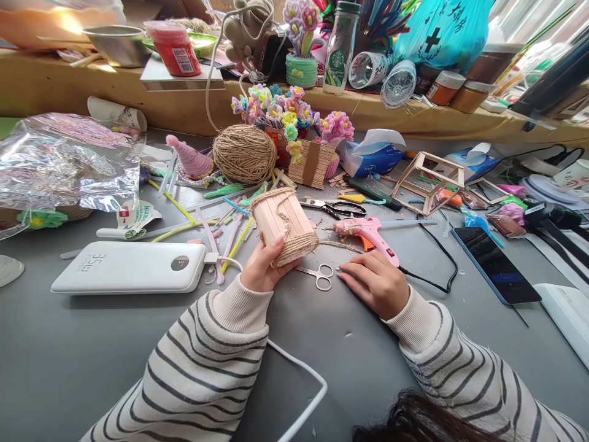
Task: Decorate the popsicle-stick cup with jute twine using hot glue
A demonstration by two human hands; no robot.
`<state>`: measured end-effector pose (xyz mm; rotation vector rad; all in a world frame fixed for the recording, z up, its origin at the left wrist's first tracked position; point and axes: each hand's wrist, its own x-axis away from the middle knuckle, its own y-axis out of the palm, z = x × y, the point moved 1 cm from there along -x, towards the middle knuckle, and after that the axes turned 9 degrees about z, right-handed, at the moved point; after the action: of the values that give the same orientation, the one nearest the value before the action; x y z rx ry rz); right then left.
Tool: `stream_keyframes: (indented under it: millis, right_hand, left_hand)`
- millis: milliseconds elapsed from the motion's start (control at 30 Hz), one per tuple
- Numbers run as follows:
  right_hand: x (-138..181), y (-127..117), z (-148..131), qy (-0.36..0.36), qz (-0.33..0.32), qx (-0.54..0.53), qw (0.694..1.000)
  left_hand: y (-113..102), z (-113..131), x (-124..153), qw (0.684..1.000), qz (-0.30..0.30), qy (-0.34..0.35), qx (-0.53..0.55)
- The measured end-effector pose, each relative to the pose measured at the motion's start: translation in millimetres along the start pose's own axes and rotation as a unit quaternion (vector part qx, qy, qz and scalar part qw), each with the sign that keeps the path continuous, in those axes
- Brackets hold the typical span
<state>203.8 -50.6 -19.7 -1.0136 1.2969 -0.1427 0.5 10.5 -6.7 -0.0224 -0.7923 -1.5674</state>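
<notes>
My left hand is closed around a small craft-stick pot, holding it tilted above the table. Twine is wound around both its ends, and a twisted piece of twine lies along its side. From the pot a loose strand of twine runs right, towards the pink glue gun. My right hand rests low by the table beside the glue gun, fingers bent and tips close together. A tiny pale bit shows at those fingertips, too small to name. Between my hands lie small silver scissors.
A white power bank with a cable lies left. Behind are a twine ball, black-handled scissors, pipe-cleaner flowers and a wooden stick frame. A phone lies right. Jars and a glass bottle line the shelf.
</notes>
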Motion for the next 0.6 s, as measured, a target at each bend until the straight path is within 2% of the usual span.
stream_keyframes:
  millis: [233, 467, 600]
  right_hand:
    - [-1.2, 1.8, -0.3, 0.001, 0.0, -0.015, 1.0]
    - [-1.0, 1.6, 0.9, 0.041, 0.002, -0.045, 0.998]
    - [-1.4, 1.8, 1.9, 0.034, 0.006, -0.042, 0.999]
  left_hand:
    - [1.6, 0.7, 1.1, 1.0, -0.001, 0.001, 0.004]
    - [1.8, 0.7, 1.1, 1.0, 0.004, 0.002, -0.001]
    - [2.1, 0.4, 1.6, 1.0, 0.004, 0.004, -0.005]
